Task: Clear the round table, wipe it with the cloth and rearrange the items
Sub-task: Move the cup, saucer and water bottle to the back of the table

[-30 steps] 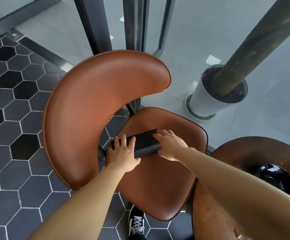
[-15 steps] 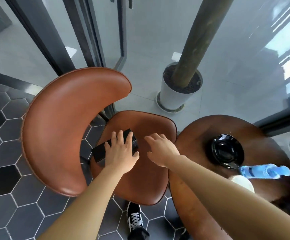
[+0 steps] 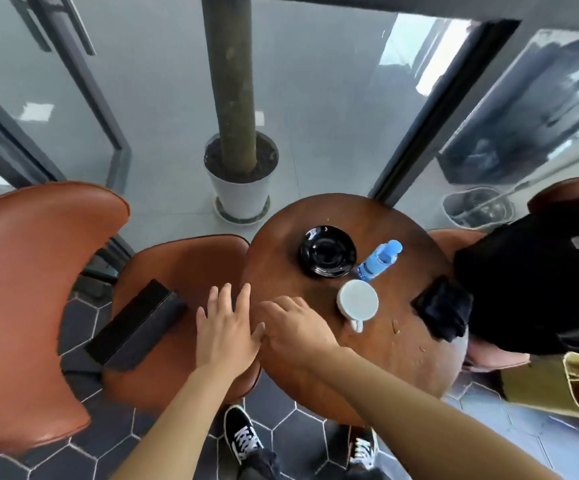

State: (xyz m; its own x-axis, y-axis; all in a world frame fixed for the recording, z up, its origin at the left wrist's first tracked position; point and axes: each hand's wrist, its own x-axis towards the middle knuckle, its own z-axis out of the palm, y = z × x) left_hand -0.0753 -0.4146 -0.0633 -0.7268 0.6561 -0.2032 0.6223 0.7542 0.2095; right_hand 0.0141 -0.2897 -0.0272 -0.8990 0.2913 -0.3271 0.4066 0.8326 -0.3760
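- Both hands hang empty at the seam between chair and round desk [image 3: 419, 348]: the left hand [image 3: 227, 329] is spread flat with fingers apart over the chair seat [image 3: 177, 271], while the right hand [image 3: 298, 332] is loosely curled, knuckles up, over the near-left edge of the desk.
- Neither hand grips anything, though the two sit just beside each other, thumb against knuckle.
- A black box [image 3: 135, 323] lies on the seat to the left of the left hand, apart from it (parked there, it seems, to free the wooden top for wiping).
- On the desk stand a black saucer [image 3: 327, 251], a blue water bottle [image 3: 380, 259] lying on its side beside it, and a white mug [image 3: 357, 300] with its handle towards the person.
- A dark folded cloth [image 3: 442, 306] rests at the right edge, near a black bag [image 3: 540, 271] on the far chair.
- Crumbs dot the wood by the mug; clearing looks barely begun, with the mug nearest the right hand.
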